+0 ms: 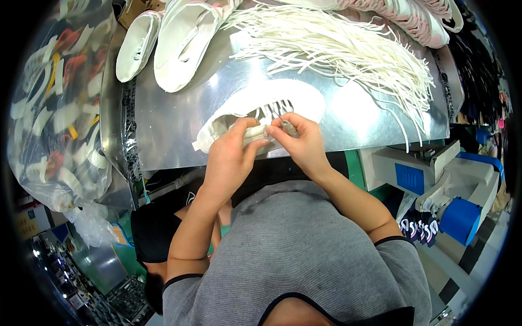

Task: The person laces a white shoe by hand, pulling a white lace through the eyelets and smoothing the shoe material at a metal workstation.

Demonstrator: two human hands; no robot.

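Observation:
A white shoe upper [304,103] lies on its side on the metal table before me, its toe to the right. White lace runs through several eyelets near its middle. My left hand [231,155] is closed on the near edge of the shoe opening, thumb and forefinger pinching it. My right hand [304,144] is closed around the short greyish handle of an awl-like tool [290,129]. Its thin metal shaft points up to the eyelets; whether the tip is hooked, I cannot make out. The fingers partly hide the lace between the hands.
A big pile of loose white laces [348,49] lies on the metal table [168,119] at the back right. White shoe uppers [182,49] stand at the back left, pinkish ones [402,22] at the far right. A clear bag of scraps [60,108] hangs left; a grey-and-blue machine [429,179] stands right.

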